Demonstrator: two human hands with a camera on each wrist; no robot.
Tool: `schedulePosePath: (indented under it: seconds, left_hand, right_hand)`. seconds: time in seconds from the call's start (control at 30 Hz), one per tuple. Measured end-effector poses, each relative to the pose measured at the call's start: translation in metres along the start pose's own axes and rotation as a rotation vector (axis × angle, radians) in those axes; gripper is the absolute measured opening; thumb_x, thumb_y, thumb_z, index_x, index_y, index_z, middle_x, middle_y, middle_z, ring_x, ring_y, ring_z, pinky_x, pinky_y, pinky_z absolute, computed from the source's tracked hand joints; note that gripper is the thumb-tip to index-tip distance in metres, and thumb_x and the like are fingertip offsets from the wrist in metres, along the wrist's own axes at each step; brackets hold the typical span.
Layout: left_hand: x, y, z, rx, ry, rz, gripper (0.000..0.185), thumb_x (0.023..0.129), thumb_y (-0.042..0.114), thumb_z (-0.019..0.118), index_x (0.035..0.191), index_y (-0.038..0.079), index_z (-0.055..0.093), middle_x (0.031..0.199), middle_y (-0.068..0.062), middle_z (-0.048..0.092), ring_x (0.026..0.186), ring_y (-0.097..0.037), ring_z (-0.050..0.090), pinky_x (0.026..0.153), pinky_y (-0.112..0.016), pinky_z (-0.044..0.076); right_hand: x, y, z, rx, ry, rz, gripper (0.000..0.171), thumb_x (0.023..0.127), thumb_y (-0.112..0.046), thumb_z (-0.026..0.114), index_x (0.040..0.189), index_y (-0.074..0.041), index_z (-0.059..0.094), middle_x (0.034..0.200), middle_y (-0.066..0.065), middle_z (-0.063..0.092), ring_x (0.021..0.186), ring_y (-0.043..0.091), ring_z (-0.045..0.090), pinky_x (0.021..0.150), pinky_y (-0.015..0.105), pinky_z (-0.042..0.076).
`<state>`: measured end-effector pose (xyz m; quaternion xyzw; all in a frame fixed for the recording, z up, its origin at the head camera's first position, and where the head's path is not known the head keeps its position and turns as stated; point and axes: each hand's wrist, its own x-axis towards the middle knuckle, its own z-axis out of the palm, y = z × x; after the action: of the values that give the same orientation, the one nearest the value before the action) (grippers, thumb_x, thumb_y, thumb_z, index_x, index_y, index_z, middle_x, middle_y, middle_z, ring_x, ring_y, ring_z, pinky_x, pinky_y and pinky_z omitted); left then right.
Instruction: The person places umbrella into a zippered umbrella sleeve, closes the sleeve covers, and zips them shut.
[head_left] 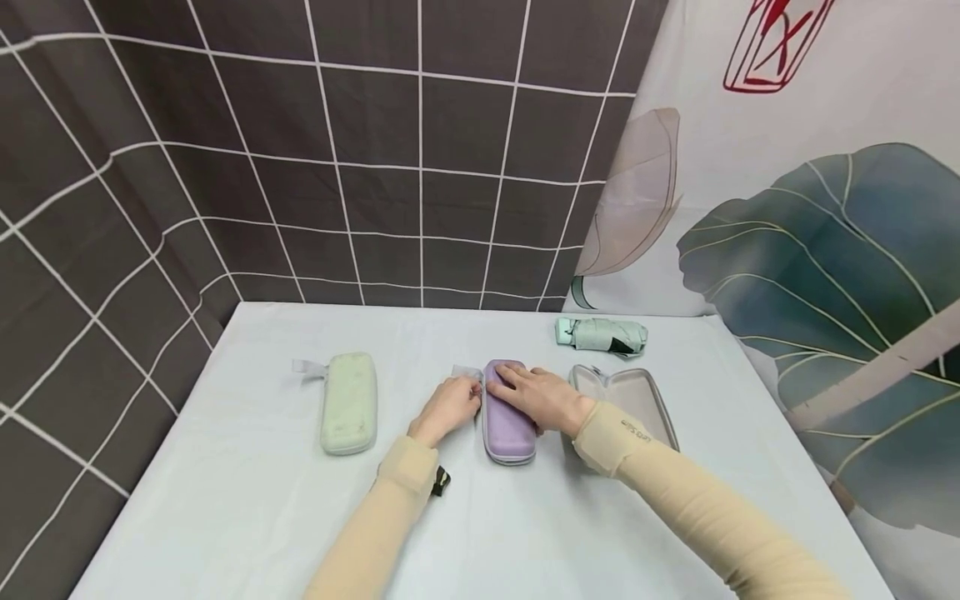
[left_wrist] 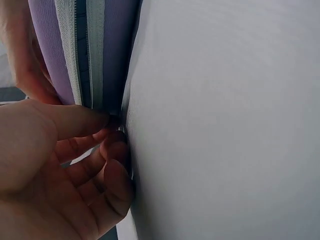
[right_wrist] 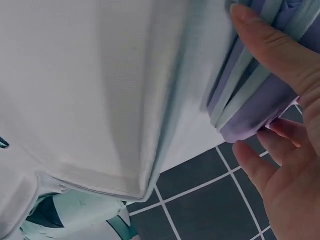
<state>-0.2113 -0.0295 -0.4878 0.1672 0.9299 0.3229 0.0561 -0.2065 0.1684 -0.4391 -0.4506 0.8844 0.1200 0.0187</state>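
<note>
Three cases are counted on the pale table (head_left: pixel 225 500), along with one folded umbrella (head_left: pixel 603 335). Well to the left of the left hand, a green case (head_left: pixel 348 403) is laid closed, its strap turned out to the far left. The left hand (head_left: pixel 447 408) is curled against the near-left edge of the purple case (head_left: pixel 507 417); in the left wrist view its thumb and fingertips (left_wrist: pixel 107 150) are pinched at the zip line, though the zip pull itself is hidden by them. The purple case is set between the two hands, its long axis running away from the person, its strap end pointed toward the far wall. The right hand (head_left: pixel 542 398) is pressed flat on the top of this case, fingers nearly straight and wrapped round nothing. Just behind the right wrist, a grey case (head_left: pixel 637 398) is left lying open. Beyond the right hand, near the far edge, the mint umbrella is laid crosswise.
</note>
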Motion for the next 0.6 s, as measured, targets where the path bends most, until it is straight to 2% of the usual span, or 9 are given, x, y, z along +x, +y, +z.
schedulePosePath:
  seconds: [0.13, 0.37, 0.6]
  left_hand:
    - [-0.0003, -0.0001, 0.0004, -0.007, -0.002, 0.011, 0.029, 0.092, 0.004, 0.056, 0.068, 0.014, 0.043, 0.059, 0.005, 0.037, 0.053, -0.01, 0.038, 0.052, -0.025, 0.031]
    - [-0.0034, -0.0006, -0.0014, -0.006, -0.011, 0.039, 0.015, 0.091, 0.005, 0.059, 0.078, 0.012, 0.058, 0.062, 0.004, 0.047, 0.055, -0.012, 0.044, 0.054, -0.027, 0.036]
    - [-0.0054, -0.0019, -0.0013, 0.007, -0.024, 0.037, 0.015, 0.091, 0.006, 0.059, 0.077, 0.013, 0.059, 0.06, 0.004, 0.047, 0.054, -0.011, 0.044, 0.053, -0.026, 0.036]
  right_hand:
    - [0.0016, 0.0001, 0.0003, -0.02, -0.004, 0.005, 0.101, 0.056, -0.02, 0.094, 0.143, -0.014, 0.043, 0.146, 0.022, 0.041, 0.132, 0.034, 0.044, 0.09, 0.047, 0.048]
    - [0.0021, -0.0021, -0.0015, -0.01, -0.051, 0.034, 0.101, 0.059, -0.019, 0.093, 0.146, -0.015, 0.041, 0.147, 0.022, 0.039, 0.132, 0.034, 0.043, 0.091, 0.049, 0.047]
    - [0.0026, -0.0035, -0.001, 0.015, -0.041, 0.047, 0.101, 0.059, -0.016, 0.092, 0.145, -0.014, 0.04, 0.148, 0.024, 0.038, 0.132, 0.036, 0.042, 0.092, 0.05, 0.047]
